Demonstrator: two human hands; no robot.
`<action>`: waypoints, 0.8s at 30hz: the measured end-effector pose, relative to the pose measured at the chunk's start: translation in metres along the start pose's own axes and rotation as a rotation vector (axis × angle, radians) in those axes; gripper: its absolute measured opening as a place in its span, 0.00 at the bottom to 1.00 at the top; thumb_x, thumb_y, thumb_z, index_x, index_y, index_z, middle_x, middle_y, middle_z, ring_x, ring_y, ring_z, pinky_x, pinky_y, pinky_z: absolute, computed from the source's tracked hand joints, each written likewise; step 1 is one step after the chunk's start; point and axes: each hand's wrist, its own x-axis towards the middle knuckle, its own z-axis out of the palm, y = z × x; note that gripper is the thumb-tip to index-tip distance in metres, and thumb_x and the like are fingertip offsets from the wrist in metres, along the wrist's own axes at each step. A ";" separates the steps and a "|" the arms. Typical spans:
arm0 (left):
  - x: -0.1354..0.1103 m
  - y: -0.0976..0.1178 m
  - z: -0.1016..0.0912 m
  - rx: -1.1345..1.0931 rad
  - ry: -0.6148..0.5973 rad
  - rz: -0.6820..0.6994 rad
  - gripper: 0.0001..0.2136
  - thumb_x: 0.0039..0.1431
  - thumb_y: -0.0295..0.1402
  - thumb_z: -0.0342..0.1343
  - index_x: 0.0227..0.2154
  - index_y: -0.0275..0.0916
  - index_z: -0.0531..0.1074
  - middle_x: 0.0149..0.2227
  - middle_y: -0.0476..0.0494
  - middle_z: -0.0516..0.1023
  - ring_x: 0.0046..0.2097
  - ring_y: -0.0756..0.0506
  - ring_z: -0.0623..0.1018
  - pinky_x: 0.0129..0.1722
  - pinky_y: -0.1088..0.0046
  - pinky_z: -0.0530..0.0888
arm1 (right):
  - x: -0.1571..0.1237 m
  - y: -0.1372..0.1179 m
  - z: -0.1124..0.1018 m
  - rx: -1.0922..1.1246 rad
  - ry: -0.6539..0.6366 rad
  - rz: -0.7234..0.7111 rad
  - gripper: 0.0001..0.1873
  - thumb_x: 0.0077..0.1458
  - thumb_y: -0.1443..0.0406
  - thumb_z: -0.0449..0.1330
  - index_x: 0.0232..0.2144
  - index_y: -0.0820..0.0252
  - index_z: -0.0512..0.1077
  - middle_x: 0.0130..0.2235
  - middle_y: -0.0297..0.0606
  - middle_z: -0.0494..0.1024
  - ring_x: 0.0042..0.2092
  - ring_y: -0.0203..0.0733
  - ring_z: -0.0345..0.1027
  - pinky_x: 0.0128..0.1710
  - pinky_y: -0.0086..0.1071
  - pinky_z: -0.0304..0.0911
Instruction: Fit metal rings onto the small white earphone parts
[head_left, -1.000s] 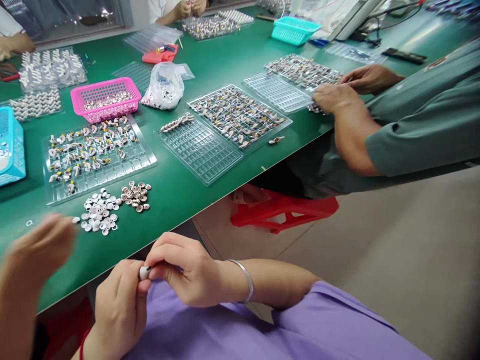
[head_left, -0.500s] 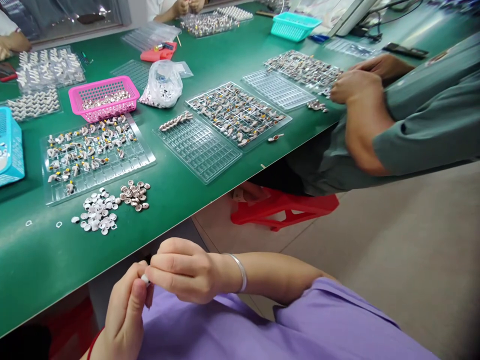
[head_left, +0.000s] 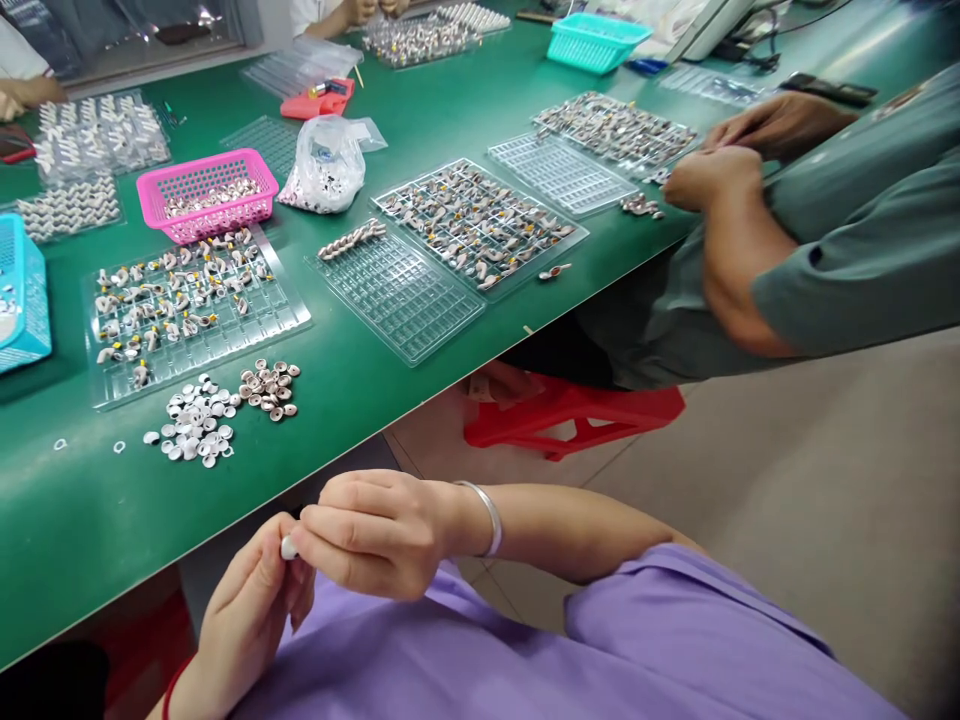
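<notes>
Below the near edge of the green table [head_left: 360,385], over my lap, my left hand [head_left: 251,610] and my right hand [head_left: 371,535] meet. Both pinch one small white earbud piece [head_left: 288,547] between fingertips. My right wrist wears a silver bangle [head_left: 487,515]. On the table just above lie a heap of small white caps [head_left: 193,425] and a smaller heap of brownish caps [head_left: 270,385]. Behind them sits a clear tray [head_left: 187,310] partly filled with small parts.
An empty clear tray [head_left: 397,290] and a full one [head_left: 476,225] lie mid-table, with a pink basket [head_left: 206,195], a plastic bag [head_left: 322,165] and teal baskets [head_left: 592,40]. A co-worker in a grey-green shirt handles parts at the right [head_left: 705,175]. A red stool [head_left: 570,410] stands under the table.
A blurred hand at the lower left a second ago is gone. My hands stay together on the small piece, shifted slightly. The co-worker's hands have drawn back a little from the trays.
</notes>
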 end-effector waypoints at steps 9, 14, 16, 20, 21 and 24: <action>0.000 0.007 0.008 -0.048 0.029 -0.097 0.15 0.61 0.45 0.60 0.27 0.38 0.71 0.20 0.54 0.60 0.22 0.54 0.58 0.23 0.81 0.62 | 0.006 0.001 -0.008 0.001 -0.072 -0.093 0.13 0.63 0.71 0.55 0.33 0.69 0.80 0.33 0.41 0.78 0.31 0.33 0.72 0.32 0.26 0.74; 0.000 0.008 0.006 0.023 0.026 -0.079 0.18 0.60 0.48 0.61 0.26 0.38 0.70 0.20 0.55 0.58 0.22 0.54 0.56 0.22 0.80 0.61 | 0.005 0.002 -0.008 -0.037 -0.064 -0.150 0.12 0.63 0.69 0.57 0.32 0.66 0.80 0.34 0.39 0.78 0.33 0.33 0.72 0.32 0.26 0.73; 0.000 0.008 0.003 0.112 0.039 -0.039 0.19 0.61 0.51 0.58 0.27 0.39 0.69 0.20 0.54 0.59 0.23 0.53 0.58 0.22 0.78 0.62 | 0.005 0.003 -0.008 -0.042 -0.075 -0.172 0.11 0.63 0.68 0.58 0.32 0.66 0.80 0.34 0.40 0.78 0.34 0.33 0.73 0.33 0.26 0.73; -0.002 0.011 0.002 0.406 0.084 0.041 0.21 0.66 0.50 0.52 0.25 0.39 0.68 0.22 0.52 0.63 0.25 0.52 0.62 0.25 0.76 0.64 | 0.007 0.008 -0.008 -0.035 -0.088 -0.243 0.12 0.62 0.68 0.58 0.31 0.65 0.80 0.33 0.39 0.78 0.33 0.33 0.73 0.34 0.26 0.73; -0.002 0.013 0.003 0.467 0.095 0.053 0.22 0.67 0.50 0.51 0.23 0.39 0.67 0.22 0.52 0.63 0.25 0.52 0.62 0.26 0.76 0.64 | 0.008 0.009 -0.008 -0.028 -0.092 -0.252 0.12 0.62 0.67 0.58 0.31 0.64 0.80 0.33 0.38 0.78 0.33 0.32 0.73 0.33 0.26 0.73; -0.002 0.015 0.006 0.536 0.124 0.070 0.23 0.67 0.51 0.50 0.22 0.39 0.65 0.22 0.52 0.63 0.24 0.52 0.61 0.25 0.75 0.64 | 0.010 0.010 -0.007 -0.010 -0.102 -0.254 0.11 0.62 0.68 0.58 0.31 0.64 0.80 0.32 0.37 0.78 0.32 0.32 0.73 0.32 0.25 0.72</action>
